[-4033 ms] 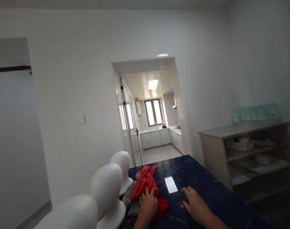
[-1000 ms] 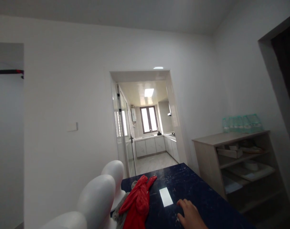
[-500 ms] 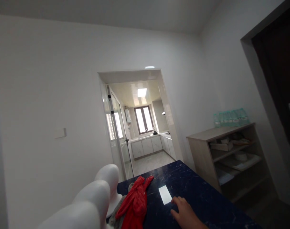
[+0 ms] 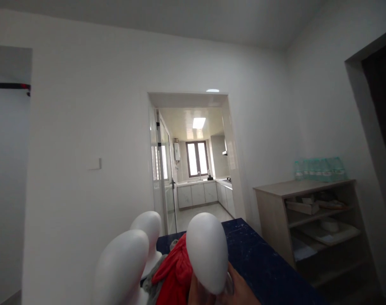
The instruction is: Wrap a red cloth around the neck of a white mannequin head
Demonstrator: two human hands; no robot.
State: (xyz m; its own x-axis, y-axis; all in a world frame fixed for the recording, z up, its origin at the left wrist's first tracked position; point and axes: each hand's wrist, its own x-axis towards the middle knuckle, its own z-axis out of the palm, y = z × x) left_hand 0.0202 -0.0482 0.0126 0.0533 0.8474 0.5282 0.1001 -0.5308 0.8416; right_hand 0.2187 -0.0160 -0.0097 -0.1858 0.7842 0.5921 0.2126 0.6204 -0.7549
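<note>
Landmark: dark blue worktop (image 4: pixel 259 258), seen from the head camera.
Held item: I see a white mannequin head (image 4: pixel 207 252) lifted upright above the worktop's near end, just right of the red cloth.
Right hand (image 4: pixel 242 290): grip cupped under the head's base, fingers wrapped on it.
Left hand (image 4: pixel 195 294): only a sliver shows beneath the head; I cannot tell its grip.
Red cloth (image 4: pixel 176 275): bunched on the worktop's left side, grey cloth (image 4: pixel 152 277) touching it.
Other heads: two white mannequin heads (image 4: pixel 123 267) along the worktop's left edge.
Shelf unit (image 4: pixel 307 224): right of the worktop, well apart.
</note>
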